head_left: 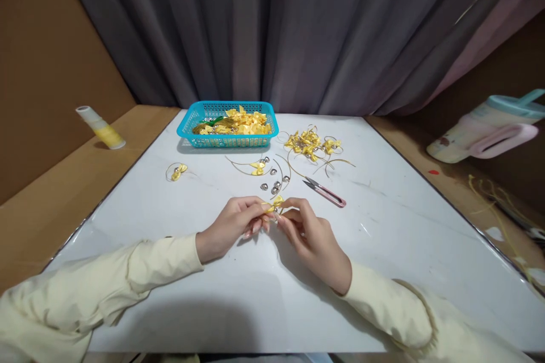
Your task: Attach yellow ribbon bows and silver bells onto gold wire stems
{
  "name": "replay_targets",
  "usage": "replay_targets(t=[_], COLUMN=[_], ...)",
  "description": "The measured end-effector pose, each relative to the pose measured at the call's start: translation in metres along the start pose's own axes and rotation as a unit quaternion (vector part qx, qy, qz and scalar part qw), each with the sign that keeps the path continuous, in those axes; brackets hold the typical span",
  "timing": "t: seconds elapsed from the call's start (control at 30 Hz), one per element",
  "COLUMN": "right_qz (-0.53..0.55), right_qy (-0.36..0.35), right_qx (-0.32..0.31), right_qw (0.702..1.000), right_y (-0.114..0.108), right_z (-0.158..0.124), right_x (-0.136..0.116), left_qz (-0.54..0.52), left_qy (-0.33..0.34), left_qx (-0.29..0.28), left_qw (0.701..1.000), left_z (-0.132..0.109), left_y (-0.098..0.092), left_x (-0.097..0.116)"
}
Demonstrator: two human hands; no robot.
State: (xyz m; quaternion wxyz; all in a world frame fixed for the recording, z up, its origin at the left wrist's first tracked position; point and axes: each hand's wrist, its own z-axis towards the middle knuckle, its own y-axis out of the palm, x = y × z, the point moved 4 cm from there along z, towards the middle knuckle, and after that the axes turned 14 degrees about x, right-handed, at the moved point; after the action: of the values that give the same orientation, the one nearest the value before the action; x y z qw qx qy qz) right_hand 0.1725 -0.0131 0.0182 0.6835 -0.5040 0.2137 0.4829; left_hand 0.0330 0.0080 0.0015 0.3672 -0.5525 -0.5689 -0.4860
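Observation:
My left hand [232, 226] and my right hand [309, 233] meet over the middle of the white table [383, 272]. Both pinch a small yellow ribbon bow [276, 202] between their fingertips. Just beyond the hands lie several small silver bells [275, 184] and another yellow bow on a gold cord loop [258, 167]. Pink thread snips [326, 191] lie to the right of the bells. Both arms wear cream sleeves.
A blue plastic basket [227, 123] of yellow bows stands at the back. A heap of finished bows with cords [313, 144] lies to its right, and a single one [176, 171] to the left. A yellow-white tube [101, 127] and a pink-teal jug [485, 130] sit on the side ledges.

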Motion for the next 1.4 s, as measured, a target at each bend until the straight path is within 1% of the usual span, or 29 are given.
replay_targets(t=[0.1,0.2,0.3,0.4,0.57,0.67,0.73,0.83,0.9,0.97,1.03,1.1,1.13,1.2,1.3,1.4], right_qz=[0.009,0.014,0.015,0.023,0.035,0.024,0.015,-0.025,-0.066,-0.097,-0.114,-0.124,-0.127,-0.126,-0.107,-0.093], right_qy=[0.011,0.009,0.005,-0.010,-0.046,-0.063,-0.064,-0.061,-0.071,-0.101,-0.154,-0.210,-0.229,-0.239,-0.225,-0.226], right_qx=[-0.014,-0.028,-0.037,-0.035,-0.024,-0.011,-0.014,-0.045,-0.061,-0.039,0.013,0.067,0.083,0.089,0.048,0.001], right_qw=[1.000,0.999,0.999,0.999,0.998,0.998,0.998,0.997,0.993,0.989,0.981,0.967,0.961,0.959,0.967,0.970], right_y=[0.000,0.001,0.002,0.003,0.003,0.003,0.003,0.002,0.000,-0.005,-0.011,-0.017,-0.018,-0.018,-0.013,-0.007], right_z=[-0.001,-0.002,-0.003,-0.004,-0.005,-0.005,-0.004,-0.003,-0.004,-0.004,-0.004,-0.004,-0.003,0.001,0.006,0.007], right_x=[0.000,0.000,0.000,-0.002,-0.005,-0.005,-0.006,-0.006,-0.007,-0.009,-0.012,-0.016,-0.017,-0.016,-0.013,-0.012], left_qz=[0.033,0.070,0.111,0.141,0.192,0.237,0.263,0.282,0.284,0.287,0.295,0.307,0.313,0.321,0.321,0.320], left_qy=[0.027,0.051,0.099,0.147,0.182,0.218,0.243,0.266,0.278,0.288,0.298,0.322,0.343,0.396,0.459,0.468], left_qx=[0.014,0.014,0.011,-0.001,-0.015,-0.015,-0.010,0.009,0.028,0.043,0.046,0.039,0.032,0.009,-0.034,-0.064], left_qw=[0.999,0.996,0.989,0.979,0.964,0.947,0.934,0.922,0.917,0.913,0.907,0.895,0.885,0.860,0.827,0.821], left_z=[0.002,0.000,-0.003,-0.005,-0.007,-0.009,-0.010,-0.008,-0.005,-0.002,-0.001,-0.003,-0.005,-0.010,-0.017,-0.020], left_y=[-0.003,-0.004,-0.005,-0.004,-0.002,-0.001,-0.001,-0.003,-0.005,-0.007,-0.008,-0.007,-0.006,-0.003,0.003,0.005], left_x=[0.001,0.004,0.007,0.007,0.006,0.008,0.009,0.009,0.009,0.010,0.009,0.009,0.010,0.011,0.011,0.010])
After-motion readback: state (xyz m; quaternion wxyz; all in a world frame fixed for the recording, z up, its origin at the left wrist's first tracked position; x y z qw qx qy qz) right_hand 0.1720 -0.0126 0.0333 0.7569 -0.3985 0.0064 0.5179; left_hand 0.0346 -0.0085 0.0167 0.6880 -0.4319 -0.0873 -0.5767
